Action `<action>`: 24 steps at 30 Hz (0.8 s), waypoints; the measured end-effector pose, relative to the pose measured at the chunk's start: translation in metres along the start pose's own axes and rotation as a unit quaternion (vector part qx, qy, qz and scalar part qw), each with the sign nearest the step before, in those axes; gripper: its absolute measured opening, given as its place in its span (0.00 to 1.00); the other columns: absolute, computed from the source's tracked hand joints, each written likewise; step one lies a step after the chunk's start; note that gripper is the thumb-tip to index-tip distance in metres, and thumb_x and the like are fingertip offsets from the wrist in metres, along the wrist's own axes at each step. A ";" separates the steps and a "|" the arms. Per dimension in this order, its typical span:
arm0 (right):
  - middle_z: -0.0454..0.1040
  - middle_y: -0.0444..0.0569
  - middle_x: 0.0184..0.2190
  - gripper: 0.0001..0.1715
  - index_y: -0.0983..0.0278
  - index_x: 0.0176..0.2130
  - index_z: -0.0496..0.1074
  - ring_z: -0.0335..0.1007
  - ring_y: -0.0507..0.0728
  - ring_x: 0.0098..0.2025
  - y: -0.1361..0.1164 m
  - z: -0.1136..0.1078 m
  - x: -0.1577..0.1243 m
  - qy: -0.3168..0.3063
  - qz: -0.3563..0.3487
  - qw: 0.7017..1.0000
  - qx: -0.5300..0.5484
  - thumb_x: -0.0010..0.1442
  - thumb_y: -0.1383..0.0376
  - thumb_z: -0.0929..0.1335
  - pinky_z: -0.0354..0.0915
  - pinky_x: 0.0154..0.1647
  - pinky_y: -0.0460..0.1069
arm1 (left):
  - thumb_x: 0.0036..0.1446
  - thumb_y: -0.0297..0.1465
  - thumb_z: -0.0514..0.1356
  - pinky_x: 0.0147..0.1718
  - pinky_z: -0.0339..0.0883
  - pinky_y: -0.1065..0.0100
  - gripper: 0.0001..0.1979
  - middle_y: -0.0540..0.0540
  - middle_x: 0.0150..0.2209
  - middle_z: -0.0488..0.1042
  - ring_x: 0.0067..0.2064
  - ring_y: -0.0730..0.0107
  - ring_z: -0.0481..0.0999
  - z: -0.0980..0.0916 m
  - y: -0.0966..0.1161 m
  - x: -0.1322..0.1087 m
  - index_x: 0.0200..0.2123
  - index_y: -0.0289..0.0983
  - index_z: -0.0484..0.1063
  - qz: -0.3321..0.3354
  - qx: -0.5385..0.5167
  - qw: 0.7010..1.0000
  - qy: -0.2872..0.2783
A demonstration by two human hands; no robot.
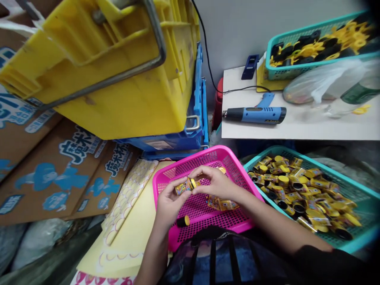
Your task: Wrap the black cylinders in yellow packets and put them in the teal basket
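A small container with a yellow printed wrapper [181, 188] is held sideways over the pink basket [227, 153]. My left hand [168, 202] grips its left end between thumb and fingers. At the other end, my right hand [214, 183] is closed, pinching around a dark and yellow band; the fingers partly hide that end. Below my hands, a black container with a yellow end [183, 221] lies alone in the basket. Flat yellow printed wrappers [222, 204] lie in the basket beneath my right forearm.
On the right stands a teal basket [366, 229] of wrapped containers. A blue heat gun [263, 114] lies on a white table [297, 130], near a teal basket of black and yellow parts [314, 49]. A yellow crate [142, 99] on blue crates [166, 142] and cardboard boxes [59, 174] rise at left.
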State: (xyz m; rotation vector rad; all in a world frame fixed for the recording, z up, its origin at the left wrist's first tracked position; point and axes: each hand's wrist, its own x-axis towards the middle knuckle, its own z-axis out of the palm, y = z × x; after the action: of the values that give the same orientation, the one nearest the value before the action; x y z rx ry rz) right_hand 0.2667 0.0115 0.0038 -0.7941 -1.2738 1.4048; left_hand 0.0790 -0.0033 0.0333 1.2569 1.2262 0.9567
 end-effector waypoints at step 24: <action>0.72 0.44 0.36 0.21 0.60 0.42 0.72 0.69 0.52 0.38 0.026 -0.051 -0.014 0.053 0.071 0.940 0.331 0.52 0.51 0.74 0.65 0.40 0.47 | 0.43 0.31 0.69 0.41 0.74 0.63 0.16 0.46 0.39 0.79 0.41 0.62 0.79 0.100 0.019 0.038 0.39 0.39 0.75 0.001 0.107 0.994 0.011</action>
State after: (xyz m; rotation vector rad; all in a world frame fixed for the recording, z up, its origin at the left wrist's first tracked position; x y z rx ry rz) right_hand 0.3117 0.0150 -0.0342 -0.4877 -0.5936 1.7394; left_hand 0.1847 0.0209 0.0379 1.4168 1.3726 0.8585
